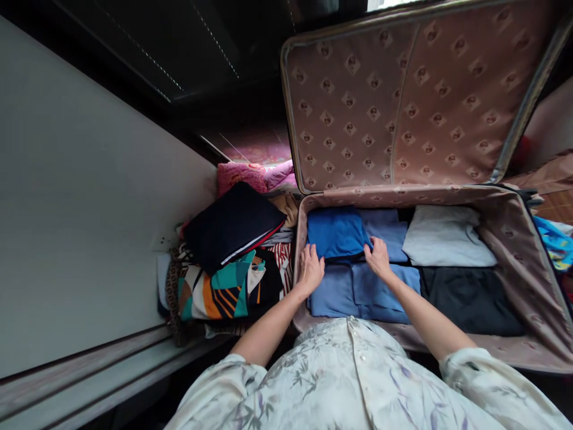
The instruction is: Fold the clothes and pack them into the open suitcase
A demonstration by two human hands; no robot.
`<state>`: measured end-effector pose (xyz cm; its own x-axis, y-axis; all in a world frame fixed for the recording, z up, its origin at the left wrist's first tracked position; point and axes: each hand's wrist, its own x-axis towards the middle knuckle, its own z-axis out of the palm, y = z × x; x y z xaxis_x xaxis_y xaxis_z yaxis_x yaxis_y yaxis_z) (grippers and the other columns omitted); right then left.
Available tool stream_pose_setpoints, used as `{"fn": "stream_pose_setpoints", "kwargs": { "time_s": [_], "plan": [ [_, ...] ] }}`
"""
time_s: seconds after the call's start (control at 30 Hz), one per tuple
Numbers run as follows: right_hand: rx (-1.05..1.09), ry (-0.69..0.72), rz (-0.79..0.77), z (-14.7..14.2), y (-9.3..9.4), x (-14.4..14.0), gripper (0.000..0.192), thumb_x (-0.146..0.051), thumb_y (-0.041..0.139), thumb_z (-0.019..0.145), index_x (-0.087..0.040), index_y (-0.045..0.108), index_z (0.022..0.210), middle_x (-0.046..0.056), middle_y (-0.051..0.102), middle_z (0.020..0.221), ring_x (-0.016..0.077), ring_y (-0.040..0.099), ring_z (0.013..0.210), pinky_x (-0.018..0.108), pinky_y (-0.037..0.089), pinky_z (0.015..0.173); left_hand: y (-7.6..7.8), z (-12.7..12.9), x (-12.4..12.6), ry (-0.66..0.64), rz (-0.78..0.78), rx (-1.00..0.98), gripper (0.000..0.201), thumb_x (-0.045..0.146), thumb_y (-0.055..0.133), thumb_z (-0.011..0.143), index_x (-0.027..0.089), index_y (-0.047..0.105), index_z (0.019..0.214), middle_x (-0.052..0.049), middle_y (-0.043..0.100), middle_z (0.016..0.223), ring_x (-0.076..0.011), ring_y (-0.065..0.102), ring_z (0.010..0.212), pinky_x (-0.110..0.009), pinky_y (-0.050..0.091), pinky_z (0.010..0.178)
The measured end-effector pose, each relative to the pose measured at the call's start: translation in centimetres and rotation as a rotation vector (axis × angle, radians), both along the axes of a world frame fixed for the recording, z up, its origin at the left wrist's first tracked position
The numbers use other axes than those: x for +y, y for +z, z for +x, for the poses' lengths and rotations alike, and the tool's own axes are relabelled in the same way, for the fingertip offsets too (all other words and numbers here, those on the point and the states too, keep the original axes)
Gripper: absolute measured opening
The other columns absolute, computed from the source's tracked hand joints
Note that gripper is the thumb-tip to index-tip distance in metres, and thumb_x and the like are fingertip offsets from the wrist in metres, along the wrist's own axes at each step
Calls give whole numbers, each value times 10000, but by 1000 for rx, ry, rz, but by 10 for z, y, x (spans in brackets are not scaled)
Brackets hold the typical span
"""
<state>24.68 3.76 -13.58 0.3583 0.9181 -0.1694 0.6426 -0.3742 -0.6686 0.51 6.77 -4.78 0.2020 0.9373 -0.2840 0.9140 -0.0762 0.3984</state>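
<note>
Nearest the camera, a pale floral shirt point(353, 382) with a button placket, both forearms reaching away from it into an open suitcase point(528, 280). Left hand point(310, 269), palm down, fingers loosely spread, rests on the near left corner of a folded bright blue garment point(335, 233); it also overlaps the suitcase's left wall. Right hand point(377, 258), palm down, fingers together and pointing far-left, presses the garment's near right corner. Neither hand is closed around anything; both lie flat on cloth. The bright blue garment is a smooth, saturated blue, folded to a rough rectangle, long axis running left to right, lying flat in the far left part of the suitcase, on top of other clothes. Beneath and nearer: a duller blue folded piece point(358, 292) filling the near left part. Just right of the bright garment, a lighter periwinkle fold point(389, 233), partly under it. Right half of the suitcase: a black folded item point(470, 298) near, a pale grey folded item point(447, 239) far, touching one another. Suitcase lining is pinkish-beige with a repeated small emblem; the lid point(403, 95) stands open beyond, tilted back, same lining. Left of the suitcase, outside it, a heap of clothes: a teal, orange and black patterned piece point(215, 292) near, a dark navy folded piece point(233, 224) on top, pink fabric point(250, 174) farthest. A white wall point(89, 197) at far left.
</note>
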Motion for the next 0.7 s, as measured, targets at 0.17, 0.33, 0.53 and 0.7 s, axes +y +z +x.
{"fn": "stream_pose_setpoints", "kwargs": {
  "time_s": [0.17, 0.33, 0.53, 0.7],
  "plan": [
    [337, -145, -68, -14, 6, 31, 573, -474, 637, 812, -134, 596, 1271, 204, 667, 1261, 348, 571, 1219, 500, 412, 1095, -11, 19, 40, 464, -179, -219, 633, 228, 651, 889, 14, 462, 1453, -348, 461, 1507, -403, 424, 1470, -486, 377, 1171],
    [566, -213, -122, -19, 16, 46, 260, -425, 657, 786, -185, 654, 887, 118, 730, 893, 310, 672, 987, 417, 531, 899, -11, 22, 66, 670, -323, -401, 371, 400, 711, 882, 92, 690, 1089, -242, 724, 1170, -338, 684, 1173, -391, 556, 922],
    [820, -257, -230, -4, 16, 37, 282, -469, 616, 813, -223, 531, 704, -7, 569, 527, 166, 582, 537, 266, 484, 510, -15, 15, 48, 949, -563, -686, 525, 653, 511, 961, 187, 644, 1163, -113, 740, 977, -210, 733, 822, -318, 592, 712],
    [863, -274, -264, 4, 11, 19, 307, -449, 697, 698, -232, 493, 624, -54, 473, 461, 122, 491, 451, 217, 343, 434, -26, 10, 19, 985, -603, -603, 471, 586, 380, 1038, 187, 623, 1097, -55, 666, 849, -148, 672, 692, -258, 546, 646]
  ]
}}
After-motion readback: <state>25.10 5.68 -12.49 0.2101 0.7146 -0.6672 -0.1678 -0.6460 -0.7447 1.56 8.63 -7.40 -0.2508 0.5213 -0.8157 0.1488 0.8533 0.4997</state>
